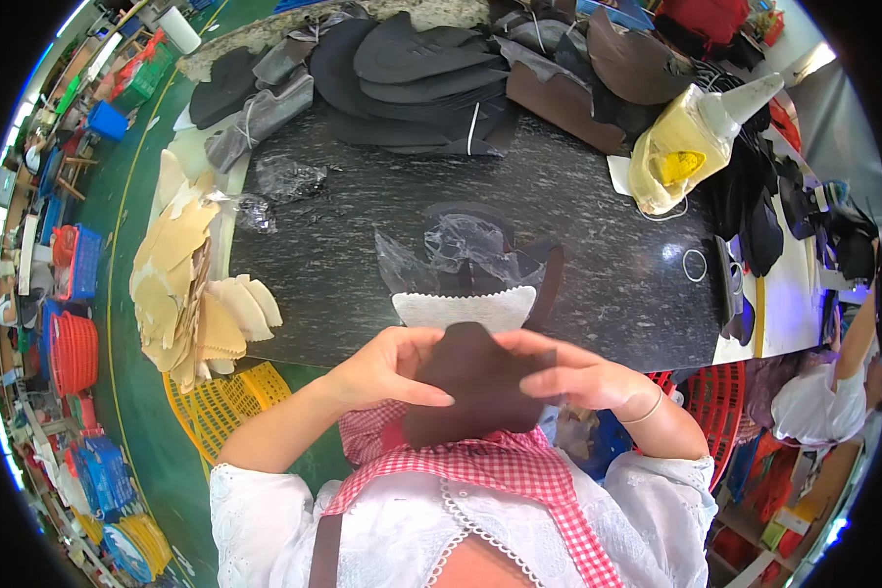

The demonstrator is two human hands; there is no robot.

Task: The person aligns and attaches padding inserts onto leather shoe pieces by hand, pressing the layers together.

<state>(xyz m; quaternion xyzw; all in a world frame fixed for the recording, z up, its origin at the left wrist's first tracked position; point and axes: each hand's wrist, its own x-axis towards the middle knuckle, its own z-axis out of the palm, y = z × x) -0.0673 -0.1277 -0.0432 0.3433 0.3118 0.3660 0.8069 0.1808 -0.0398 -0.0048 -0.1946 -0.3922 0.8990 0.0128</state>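
Between my two hands, just off the table's near edge, is a dark brown shoe-upper piece (475, 382) with a rounded tab at its top. My left hand (399, 367) grips its left side, thumb in front and fingers behind. On the other side my right hand (568, 370) pinches it the same way, slightly blurred. Right behind the piece, a white zigzag-edged lining piece (465, 308) lies on the table, partly covered by my hands. Crumpled clear plastic film (461, 245) and dark cut pieces lie just beyond it.
Stacked black pieces (412, 78) and tied brown bundles (568, 98) line the dark table's (333, 225) far side. A yellow glue bottle (684, 147) stands at the far right, near a white ring (695, 265). Beige pieces (176, 274) pile at the left. A yellow basket (220, 407) sits below.
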